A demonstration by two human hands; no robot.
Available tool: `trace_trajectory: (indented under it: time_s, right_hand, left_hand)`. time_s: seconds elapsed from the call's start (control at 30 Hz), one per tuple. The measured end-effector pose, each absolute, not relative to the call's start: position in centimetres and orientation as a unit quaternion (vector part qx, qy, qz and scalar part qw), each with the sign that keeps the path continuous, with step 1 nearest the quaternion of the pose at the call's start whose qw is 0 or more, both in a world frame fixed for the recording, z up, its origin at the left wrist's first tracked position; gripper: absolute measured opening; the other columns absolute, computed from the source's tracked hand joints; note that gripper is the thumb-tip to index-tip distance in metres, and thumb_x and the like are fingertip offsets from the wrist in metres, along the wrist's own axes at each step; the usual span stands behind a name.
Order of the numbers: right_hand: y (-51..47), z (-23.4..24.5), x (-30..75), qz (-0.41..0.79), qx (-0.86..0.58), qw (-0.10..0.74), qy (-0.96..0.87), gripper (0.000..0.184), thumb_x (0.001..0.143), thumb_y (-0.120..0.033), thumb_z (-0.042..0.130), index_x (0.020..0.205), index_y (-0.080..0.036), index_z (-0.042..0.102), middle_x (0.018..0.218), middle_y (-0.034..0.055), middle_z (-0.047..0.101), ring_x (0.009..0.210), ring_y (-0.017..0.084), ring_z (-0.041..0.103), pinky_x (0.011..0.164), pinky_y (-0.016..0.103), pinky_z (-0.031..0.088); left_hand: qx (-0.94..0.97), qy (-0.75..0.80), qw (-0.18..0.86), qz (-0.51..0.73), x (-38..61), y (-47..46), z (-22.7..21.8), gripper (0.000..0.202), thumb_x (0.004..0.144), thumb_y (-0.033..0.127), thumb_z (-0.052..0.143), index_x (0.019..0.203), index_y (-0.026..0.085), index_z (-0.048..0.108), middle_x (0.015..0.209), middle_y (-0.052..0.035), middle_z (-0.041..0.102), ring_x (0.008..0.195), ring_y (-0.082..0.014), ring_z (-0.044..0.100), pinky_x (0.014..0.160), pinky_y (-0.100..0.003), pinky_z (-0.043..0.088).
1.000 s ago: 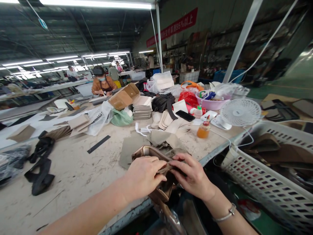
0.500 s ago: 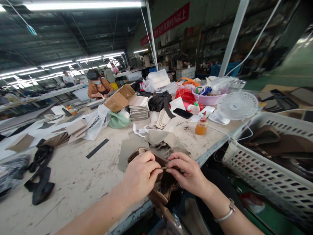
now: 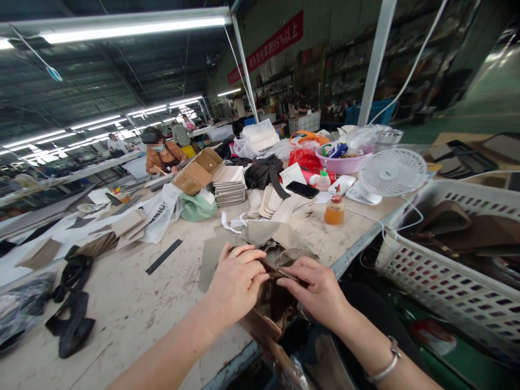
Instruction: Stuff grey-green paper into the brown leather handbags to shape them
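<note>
A brown leather bag piece [image 3: 273, 303] hangs over the near edge of the worktable [image 3: 134, 292]. My left hand [image 3: 234, 284] lies on its top edge with fingers curled and pinching the rim. My right hand [image 3: 317, 290] pinches the same rim from the right, thumb and fingers pressed together. A silver bracelet [image 3: 384, 363] sits on my right wrist. Grey-brown cut fabric pieces [image 3: 268, 235] lie just beyond the bag.
A white slotted basket [image 3: 442, 281] with brown parts stands at my right. A small white fan [image 3: 392, 173], orange glue bottle [image 3: 334, 208], black phone [image 3: 303, 189], pink bowl [image 3: 345, 162], stacked panels [image 3: 229, 187] and black straps [image 3: 71, 306] lie around. A person in an orange top [image 3: 162, 157] works at the far end.
My left hand has slid up over the bag's top edge and both hands have closed in on the rim. The view has drifted slightly.
</note>
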State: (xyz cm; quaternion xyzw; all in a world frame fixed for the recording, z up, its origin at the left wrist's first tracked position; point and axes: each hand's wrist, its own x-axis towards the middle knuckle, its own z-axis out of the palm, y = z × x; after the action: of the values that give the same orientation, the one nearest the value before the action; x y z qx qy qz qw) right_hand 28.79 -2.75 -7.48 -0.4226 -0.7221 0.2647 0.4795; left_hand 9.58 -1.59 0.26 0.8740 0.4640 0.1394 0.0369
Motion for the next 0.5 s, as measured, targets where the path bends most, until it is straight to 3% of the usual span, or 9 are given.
trace_trajectory:
  time_s: [0.23,0.5]
  right_hand:
    - [-3.07,-7.20,28.69,0.247,-0.398,0.497,-0.731,0.015,0.088,-0.022,0.056,0.085,-0.019,0.071,0.069,0.0015,0.051,0.063,0.012,0.052,0.056,0.025,0.041]
    - [-3.03,-7.41,28.62,0.260,-0.391,0.498,-0.729,0.014,0.088,-0.021,0.055,0.081,-0.019,0.067,0.070,0.0009,0.049,0.064,0.012,0.051,0.057,0.025,0.041]
  left_hand:
    - [0.873,0.465,0.020,0.149,10.25,-1.23,-0.17,0.015,0.087,0.023,0.053,0.076,0.022,0.064,0.098,0.0016,0.066,0.099,-0.0204,0.052,0.106,-0.053,0.020]
    - [0.874,0.460,0.019,0.153,10.52,-1.12,-0.61,0.015,0.087,0.021,0.052,0.076,0.020,0.062,0.090,0.0008,0.064,0.090,-0.0186,0.052,0.105,-0.047,0.024]
